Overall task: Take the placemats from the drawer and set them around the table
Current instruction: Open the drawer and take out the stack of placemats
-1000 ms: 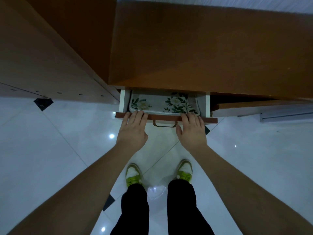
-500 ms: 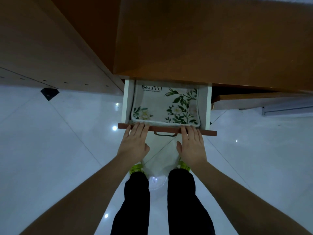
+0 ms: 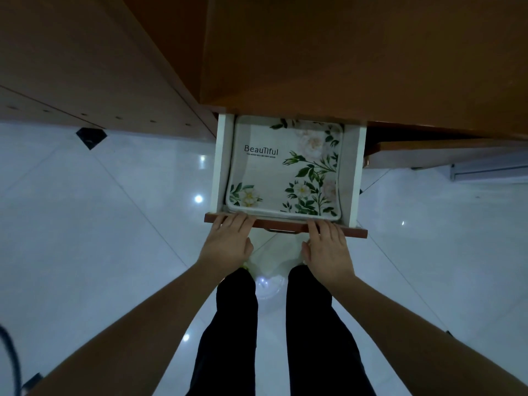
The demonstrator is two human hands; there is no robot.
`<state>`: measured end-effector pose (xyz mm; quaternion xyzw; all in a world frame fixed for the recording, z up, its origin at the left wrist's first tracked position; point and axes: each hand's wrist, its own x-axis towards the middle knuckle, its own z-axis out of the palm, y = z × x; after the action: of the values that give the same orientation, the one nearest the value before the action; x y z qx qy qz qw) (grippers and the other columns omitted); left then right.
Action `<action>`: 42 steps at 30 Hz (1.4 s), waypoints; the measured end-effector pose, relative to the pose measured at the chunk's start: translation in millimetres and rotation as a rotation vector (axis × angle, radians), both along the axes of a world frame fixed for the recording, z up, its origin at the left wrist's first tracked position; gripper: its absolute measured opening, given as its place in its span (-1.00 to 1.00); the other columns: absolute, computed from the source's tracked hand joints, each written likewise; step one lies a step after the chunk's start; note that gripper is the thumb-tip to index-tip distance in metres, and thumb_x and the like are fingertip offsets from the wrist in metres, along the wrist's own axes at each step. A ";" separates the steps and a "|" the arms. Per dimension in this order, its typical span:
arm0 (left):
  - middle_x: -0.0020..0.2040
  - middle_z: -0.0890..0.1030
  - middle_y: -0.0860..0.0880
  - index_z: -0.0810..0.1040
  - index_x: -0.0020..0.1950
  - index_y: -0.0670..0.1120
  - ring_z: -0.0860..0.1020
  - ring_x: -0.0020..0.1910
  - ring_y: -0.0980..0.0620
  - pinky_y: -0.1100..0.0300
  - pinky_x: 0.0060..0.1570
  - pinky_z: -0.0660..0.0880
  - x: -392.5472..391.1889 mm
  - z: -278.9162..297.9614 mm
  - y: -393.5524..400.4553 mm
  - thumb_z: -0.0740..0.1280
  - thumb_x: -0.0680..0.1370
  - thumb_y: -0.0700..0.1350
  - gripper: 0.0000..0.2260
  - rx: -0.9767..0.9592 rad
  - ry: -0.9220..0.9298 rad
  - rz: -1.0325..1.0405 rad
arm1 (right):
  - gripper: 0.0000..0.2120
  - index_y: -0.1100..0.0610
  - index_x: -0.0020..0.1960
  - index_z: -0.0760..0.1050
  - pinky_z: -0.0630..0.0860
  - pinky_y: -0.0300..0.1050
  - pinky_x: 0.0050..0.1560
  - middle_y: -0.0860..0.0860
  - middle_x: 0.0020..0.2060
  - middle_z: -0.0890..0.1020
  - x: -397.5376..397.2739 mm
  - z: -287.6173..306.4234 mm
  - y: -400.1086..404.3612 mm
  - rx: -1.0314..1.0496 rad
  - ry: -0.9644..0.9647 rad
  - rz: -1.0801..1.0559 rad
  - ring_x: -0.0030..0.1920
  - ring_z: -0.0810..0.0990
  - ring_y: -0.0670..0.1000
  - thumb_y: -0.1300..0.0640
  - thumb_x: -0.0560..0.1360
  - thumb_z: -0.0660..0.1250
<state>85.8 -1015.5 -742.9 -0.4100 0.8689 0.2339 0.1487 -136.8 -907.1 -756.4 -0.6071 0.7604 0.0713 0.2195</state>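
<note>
Beneath the wooden table (image 3: 357, 52), drawer (image 3: 359, 167) drawn out, floral placemats (image 3: 285, 167) stacked flat inside; left hand (image 3: 228, 242) and right hand (image 3: 328, 248) rest flat-fingered on its front edge, grasping nothing; opening step apparently complete, next: reach in, lift stack.

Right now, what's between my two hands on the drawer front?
In the head view, the metal handle sits on the drawer front between the left hand and right hand; neither hand touches it.
</note>
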 end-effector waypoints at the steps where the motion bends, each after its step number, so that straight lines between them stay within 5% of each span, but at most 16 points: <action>1: 0.15 0.62 -0.12 0.56 0.29 -0.15 0.58 0.13 -0.13 -0.09 0.28 0.44 -0.5 1.8 -2.9 0.14 0.45 -0.05 -0.53 -0.006 0.019 -0.008 | -0.52 0.26 0.34 0.46 0.42 0.19 0.35 0.22 0.16 0.58 -1.2 0.8 -2.1 0.000 0.012 0.018 0.19 0.55 0.23 -0.02 0.56 0.11; 7: -0.16 0.64 -0.10 0.63 -0.01 -0.15 0.60 -0.17 -0.14 0.05 -0.16 0.56 -10.8 -0.4 -20.2 0.11 0.49 -0.05 -0.66 0.001 0.123 0.011 | -0.57 0.16 -0.09 0.60 0.55 0.02 -0.06 0.12 -0.22 0.65 -16.9 3.2 -26.3 -0.044 0.053 0.116 -0.20 0.63 0.16 -0.06 0.56 0.05; 10: -0.31 0.60 -0.10 0.60 -0.18 -0.17 0.56 -0.30 -0.12 0.18 -0.39 0.39 -18.2 -6.0 -37.9 0.14 0.54 -0.07 -0.70 -0.001 0.147 0.011 | -0.60 0.14 -0.21 0.61 0.54 -0.02 -0.16 0.09 -0.33 0.64 -26.6 1.0 -48.0 -0.079 0.028 0.119 -0.31 0.62 0.14 -0.03 0.55 0.09; 14: -0.03 0.64 -0.09 0.58 0.11 -0.13 0.59 -0.07 -0.10 0.14 -0.27 0.39 -29.8 -7.0 -60.3 0.17 0.66 -0.06 -0.77 0.128 -0.005 -0.023 | -0.79 0.16 0.04 0.63 0.51 0.05 0.02 0.14 -0.09 0.68 -31.1 0.1 -79.9 -0.009 -0.085 0.122 -0.07 0.65 0.20 0.06 0.58 0.30; 18: 0.23 0.53 -0.11 0.46 0.35 -0.10 0.56 0.11 -0.13 0.11 -0.07 0.44 -38.3 -9.8 -75.4 0.20 0.66 -0.09 -0.72 0.223 -0.084 0.029 | -0.61 0.08 0.41 0.40 0.31 0.00 0.33 0.09 0.34 0.50 -24.0 -1.3 -112.5 0.221 -0.151 0.266 0.33 0.44 0.13 0.01 0.61 0.24; 24: 0.26 0.50 -0.12 0.46 0.37 -0.09 0.50 0.21 -0.13 0.08 0.07 0.45 -42.9 -27.7 -86.7 0.33 0.59 -0.06 -0.65 0.283 -0.069 0.182 | -0.46 0.05 0.46 0.30 0.30 0.03 0.35 0.08 0.34 0.44 -11.5 -22.5 -137.2 0.341 -0.038 0.469 0.35 0.40 0.14 0.05 0.53 0.37; 29: 0.30 0.46 -0.10 0.46 0.35 -0.07 0.40 0.30 -0.12 0.04 0.25 0.37 -43.5 -40.9 -87.2 0.46 0.49 0.01 -0.53 0.255 -0.140 0.032 | -0.48 0.14 0.40 0.36 0.34 0.06 0.32 0.11 0.29 0.48 -8.8 -34.0 -142.9 0.334 0.001 0.571 0.30 0.44 0.15 -0.06 0.53 0.35; 35: 0.34 0.42 -0.07 0.40 0.39 -0.03 0.38 0.34 -0.10 0.04 0.26 0.30 -47.0 -43.8 -87.6 0.42 0.51 0.03 -0.51 0.130 -0.181 -0.087 | -0.73 0.16 0.20 0.54 0.43 0.06 0.20 0.12 0.13 0.59 -9.3 -34.2 -136.5 0.310 0.103 0.690 0.16 0.52 0.15 0.09 0.55 0.27; 38: 0.36 0.41 -0.07 0.35 0.44 -0.02 0.37 0.34 -0.11 0.01 0.26 0.28 -49.8 -46.6 -88.2 0.40 0.52 0.00 -0.48 0.092 -0.216 -0.156 | -0.90 0.15 -0.10 0.63 0.53 -0.01 -0.08 0.10 -0.17 0.66 -12.0 -30.7 -133.4 0.261 0.128 0.701 -0.16 0.62 0.12 0.18 0.39 0.46; 42: 0.36 0.41 -0.07 0.31 0.46 0.01 0.37 0.34 -0.11 -0.01 0.26 0.28 -53.3 -47.4 -90.6 0.42 0.51 0.01 -0.44 0.100 -0.234 -0.187 | -0.74 0.13 -0.44 0.54 0.30 -0.22 -0.49 0.05 -0.52 0.54 -23.0 -28.3 -132.5 0.194 0.081 0.637 -0.56 0.48 0.05 0.28 0.04 0.61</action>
<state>32.5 -1106.2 -790.3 -0.3440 0.8673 0.2127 0.2901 -159.7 -1039.6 -784.7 -0.7871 0.5303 0.2326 0.2128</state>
